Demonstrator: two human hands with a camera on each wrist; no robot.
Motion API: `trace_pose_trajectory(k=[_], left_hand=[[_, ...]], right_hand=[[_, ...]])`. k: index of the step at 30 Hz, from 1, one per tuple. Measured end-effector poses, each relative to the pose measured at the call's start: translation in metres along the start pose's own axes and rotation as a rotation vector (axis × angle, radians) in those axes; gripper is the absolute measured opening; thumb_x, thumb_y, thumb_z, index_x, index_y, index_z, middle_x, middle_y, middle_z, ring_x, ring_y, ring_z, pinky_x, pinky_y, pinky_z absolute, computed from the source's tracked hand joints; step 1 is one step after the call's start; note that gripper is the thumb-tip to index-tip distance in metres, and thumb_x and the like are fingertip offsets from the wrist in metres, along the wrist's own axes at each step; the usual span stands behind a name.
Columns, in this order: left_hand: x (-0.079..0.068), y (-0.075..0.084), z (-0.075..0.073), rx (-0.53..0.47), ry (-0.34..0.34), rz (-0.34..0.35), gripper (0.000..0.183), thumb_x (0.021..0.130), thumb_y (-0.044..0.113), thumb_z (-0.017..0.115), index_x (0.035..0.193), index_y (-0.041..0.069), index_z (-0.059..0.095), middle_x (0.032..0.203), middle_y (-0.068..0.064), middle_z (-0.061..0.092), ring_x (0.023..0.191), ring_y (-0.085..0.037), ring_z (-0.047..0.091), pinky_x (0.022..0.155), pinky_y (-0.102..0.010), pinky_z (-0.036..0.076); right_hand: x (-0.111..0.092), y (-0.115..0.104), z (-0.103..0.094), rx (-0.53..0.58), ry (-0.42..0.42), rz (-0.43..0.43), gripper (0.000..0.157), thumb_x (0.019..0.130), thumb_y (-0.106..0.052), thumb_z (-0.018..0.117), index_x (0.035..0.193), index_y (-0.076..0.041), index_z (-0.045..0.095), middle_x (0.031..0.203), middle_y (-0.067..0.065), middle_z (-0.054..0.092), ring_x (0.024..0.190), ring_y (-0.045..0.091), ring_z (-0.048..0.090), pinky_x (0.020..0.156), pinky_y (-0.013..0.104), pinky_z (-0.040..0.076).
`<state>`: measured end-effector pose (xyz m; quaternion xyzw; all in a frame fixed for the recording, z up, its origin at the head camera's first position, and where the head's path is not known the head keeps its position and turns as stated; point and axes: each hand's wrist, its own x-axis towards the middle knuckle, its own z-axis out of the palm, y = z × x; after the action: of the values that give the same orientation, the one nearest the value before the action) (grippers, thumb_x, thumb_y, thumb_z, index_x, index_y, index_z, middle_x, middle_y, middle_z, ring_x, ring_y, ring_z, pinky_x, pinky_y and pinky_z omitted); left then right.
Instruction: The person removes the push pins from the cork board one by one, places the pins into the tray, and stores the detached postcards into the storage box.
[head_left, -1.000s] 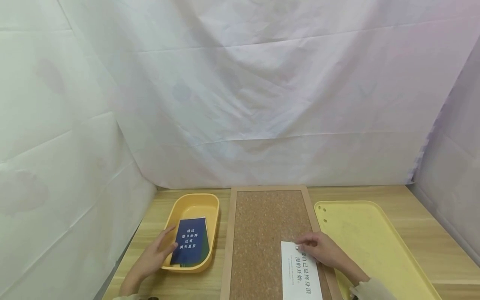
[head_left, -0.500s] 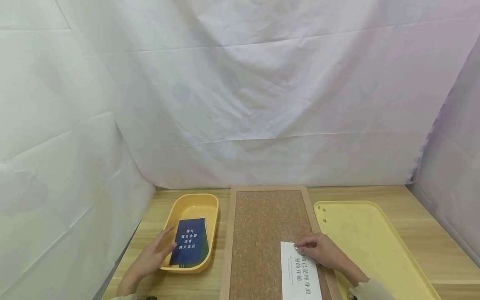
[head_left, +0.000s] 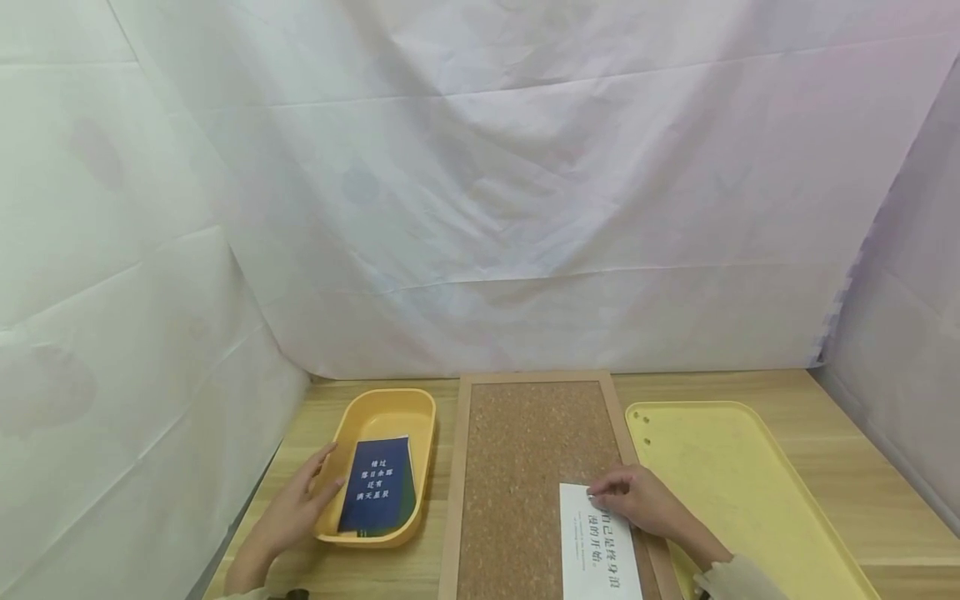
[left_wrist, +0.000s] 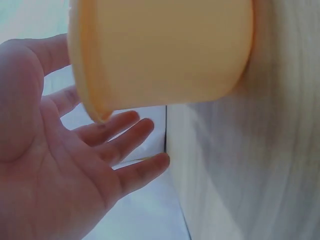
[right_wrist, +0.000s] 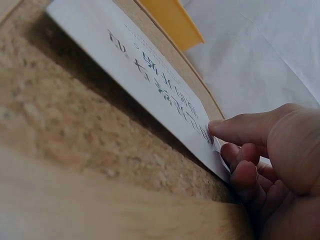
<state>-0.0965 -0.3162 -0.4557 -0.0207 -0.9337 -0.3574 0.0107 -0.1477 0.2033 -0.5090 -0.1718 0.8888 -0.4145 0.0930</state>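
Observation:
My right hand [head_left: 641, 500] is at the top end of a white card [head_left: 598, 550] printed with dark characters, lying on the framed corkboard [head_left: 517, 450]. Its thumb and fingertips pinch a small shiny pushpin [head_left: 591, 497], mostly hidden by the fingers. In the right wrist view, the card [right_wrist: 145, 85] rises from the cork at its far end, and the thumb [right_wrist: 240, 129] meets its near end. My left hand [head_left: 288, 512] has its fingers spread at the left rim of a yellow-orange bin [head_left: 425, 467]; thumb and index reach over the rim. Inside lie dark blue cards [head_left: 375, 483].
To the right of the corkboard lies a pale yellow tray [head_left: 735, 492], with several small shiny pins [head_left: 647, 420] at its far left corner. White cloth [head_left: 480, 208] hangs behind and along both sides of the wooden table [head_left: 817, 450].
My left hand has shifted slightly back and left, its thumb drawing off the blue card's edge. The right hand stays at the white card's top end, barely moving.

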Motion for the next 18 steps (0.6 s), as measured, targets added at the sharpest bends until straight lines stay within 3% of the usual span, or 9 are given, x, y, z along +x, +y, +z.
trace_pose_trajectory(k=[8,15,17,18], left_hand=[[0.003,0.009,-0.001,-0.008,0.085,0.126,0.057,0.101,0.02,0.059,0.149,0.0,0.036,0.151,-0.028,0.037,0.137,-0.053,0.032,0.106,-0.072,0.029],[0.003,0.031,0.0,0.024,0.132,0.222,0.053,0.098,0.02,0.063,0.144,0.001,0.045,0.146,-0.026,0.045,0.135,-0.05,0.039,0.105,-0.069,0.033],[0.002,0.039,0.0,0.036,0.141,0.241,0.052,0.097,0.019,0.064,0.143,0.002,0.047,0.145,-0.024,0.048,0.134,-0.048,0.041,0.105,-0.066,0.034],[0.002,0.043,0.001,0.049,0.151,0.253,0.051,0.097,0.019,0.065,0.142,0.002,0.048,0.144,-0.022,0.049,0.134,-0.046,0.042,0.11,-0.058,0.035]], right_hand=[[0.0,-0.002,0.001,0.004,0.004,0.019,0.007,0.084,-0.02,0.077,0.088,-0.026,0.076,0.093,-0.014,0.069,0.091,0.007,0.062,0.086,0.033,0.048],[0.0,-0.001,0.001,-0.002,0.002,0.006,0.008,0.084,-0.018,0.077,0.087,-0.025,0.075,0.091,-0.015,0.068,0.087,0.004,0.06,0.082,0.027,0.047],[0.0,-0.001,0.002,0.003,0.002,0.015,0.008,0.084,-0.018,0.077,0.087,-0.025,0.074,0.091,-0.014,0.069,0.088,0.005,0.06,0.081,0.026,0.047],[0.0,-0.001,0.002,0.003,0.002,0.018,0.008,0.084,-0.018,0.077,0.086,-0.025,0.074,0.092,-0.014,0.069,0.088,0.005,0.06,0.081,0.026,0.047]])
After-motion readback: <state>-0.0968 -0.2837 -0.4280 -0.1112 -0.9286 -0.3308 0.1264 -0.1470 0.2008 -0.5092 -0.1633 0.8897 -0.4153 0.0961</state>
